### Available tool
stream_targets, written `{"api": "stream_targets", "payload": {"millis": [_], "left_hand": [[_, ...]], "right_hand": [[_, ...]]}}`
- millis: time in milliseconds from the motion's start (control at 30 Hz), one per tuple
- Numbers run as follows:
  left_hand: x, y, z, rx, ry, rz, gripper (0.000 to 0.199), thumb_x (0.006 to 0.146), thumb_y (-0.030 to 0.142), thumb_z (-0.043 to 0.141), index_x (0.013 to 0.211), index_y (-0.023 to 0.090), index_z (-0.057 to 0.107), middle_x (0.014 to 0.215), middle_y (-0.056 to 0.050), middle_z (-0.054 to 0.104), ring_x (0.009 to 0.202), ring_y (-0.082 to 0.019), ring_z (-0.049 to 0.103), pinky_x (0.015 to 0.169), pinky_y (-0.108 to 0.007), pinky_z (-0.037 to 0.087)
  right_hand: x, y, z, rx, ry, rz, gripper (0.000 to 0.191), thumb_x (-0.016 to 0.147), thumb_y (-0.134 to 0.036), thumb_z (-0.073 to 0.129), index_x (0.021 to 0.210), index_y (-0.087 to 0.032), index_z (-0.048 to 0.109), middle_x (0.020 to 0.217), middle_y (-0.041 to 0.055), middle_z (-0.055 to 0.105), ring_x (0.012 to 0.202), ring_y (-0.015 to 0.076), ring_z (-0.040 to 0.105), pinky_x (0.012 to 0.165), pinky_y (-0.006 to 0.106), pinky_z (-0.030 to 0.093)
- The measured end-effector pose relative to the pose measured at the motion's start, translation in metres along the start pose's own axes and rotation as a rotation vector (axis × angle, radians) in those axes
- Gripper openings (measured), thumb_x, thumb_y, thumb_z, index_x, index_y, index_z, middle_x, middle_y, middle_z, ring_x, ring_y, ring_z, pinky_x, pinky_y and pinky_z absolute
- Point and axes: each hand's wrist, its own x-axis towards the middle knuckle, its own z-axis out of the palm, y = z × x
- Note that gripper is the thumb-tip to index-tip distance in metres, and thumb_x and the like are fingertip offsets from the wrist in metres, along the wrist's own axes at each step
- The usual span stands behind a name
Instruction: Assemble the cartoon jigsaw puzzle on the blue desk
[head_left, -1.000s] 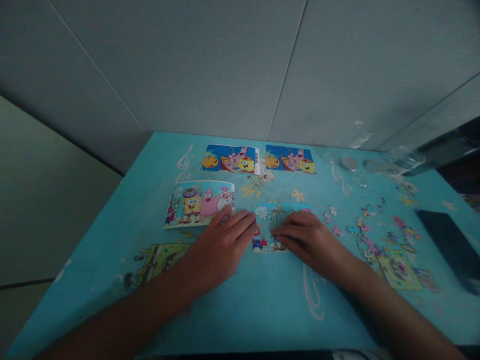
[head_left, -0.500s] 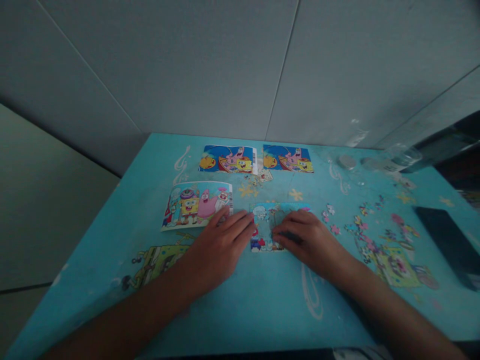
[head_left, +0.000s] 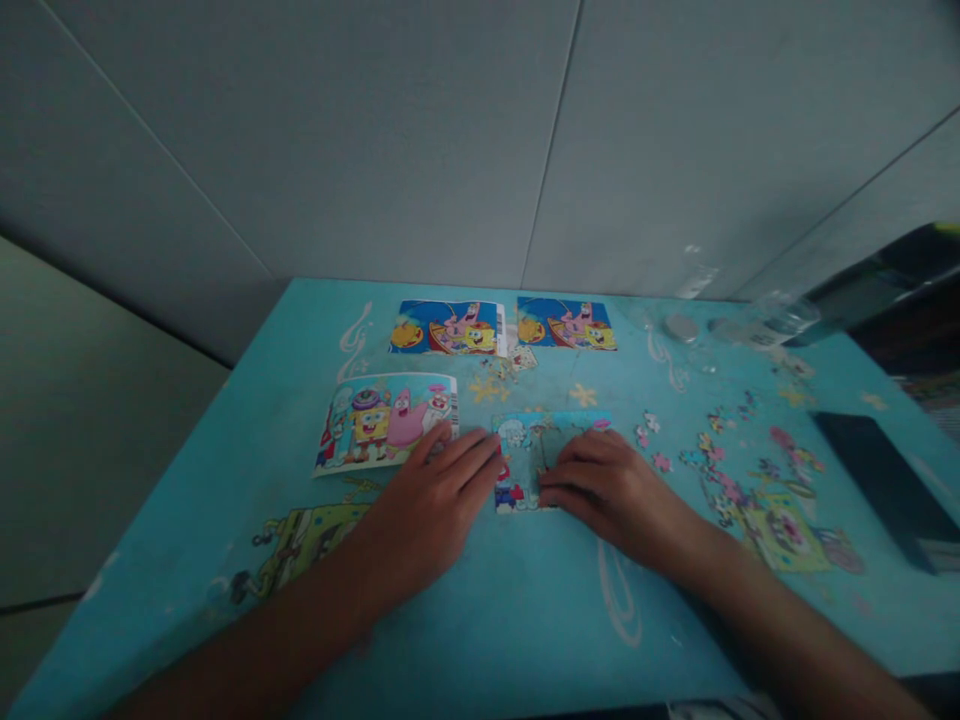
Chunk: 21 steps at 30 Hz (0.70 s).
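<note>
A partly assembled jigsaw puzzle [head_left: 514, 434] lies flat on the blue table. My left hand [head_left: 442, 490] rests at its left edge, fingers stretched out, fingertips touching the border and the thumb over the corner of a picture card [head_left: 386, 420]. Over the right part of the puzzle is my right hand [head_left: 611, 490], thumb and fingers pinched together at the puzzle's middle. Whatever is between those fingertips is too small and dark to make out. That hand hides the puzzle's right side.
Loose puzzle pieces [head_left: 709, 450] lie to the right, beside a dark flat object [head_left: 885, 485]. Behind are a blue picture card [head_left: 442, 328] and a matching blue puzzle [head_left: 567, 323]. Clear plastic containers [head_left: 780, 320] stand at the back right, near the wall.
The view has shifted slightly, so the table's contents appear a little further left and lower. My right hand's fingers have drawn closer together; my left hand stays at the puzzle's edge.
</note>
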Motion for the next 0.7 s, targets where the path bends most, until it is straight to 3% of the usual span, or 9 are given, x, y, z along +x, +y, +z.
{"api": "stream_targets", "payload": {"millis": [367, 700], "left_hand": [[-0.002, -0.004, 0.009, 0.003, 0.165, 0.044, 0.043, 0.096, 0.006, 0.041, 0.127, 0.018, 0.068, 0.139, -0.006, 0.065, 0.131, -0.025, 0.057, 0.118, -0.049, 0.034], [-0.004, -0.01, 0.013, -0.04, 0.167, 0.052, 0.041, 0.097, 0.013, 0.04, 0.126, 0.018, 0.069, 0.141, -0.008, 0.064, 0.132, -0.026, 0.058, 0.121, -0.047, 0.029]], "right_hand": [[0.002, -0.006, 0.003, 0.022, 0.025, -0.023, 0.017, 0.098, -0.035, 0.064, 0.104, -0.023, 0.075, 0.093, 0.0049, 0.071, 0.093, 0.0205, 0.063, 0.085, 0.035, 0.045], [0.002, -0.007, 0.001, -0.056, 0.011, -0.064, 0.02, 0.101, -0.035, 0.06, 0.098, -0.021, 0.073, 0.093, 0.0053, 0.069, 0.093, 0.0201, 0.062, 0.09, 0.034, 0.045]]}}
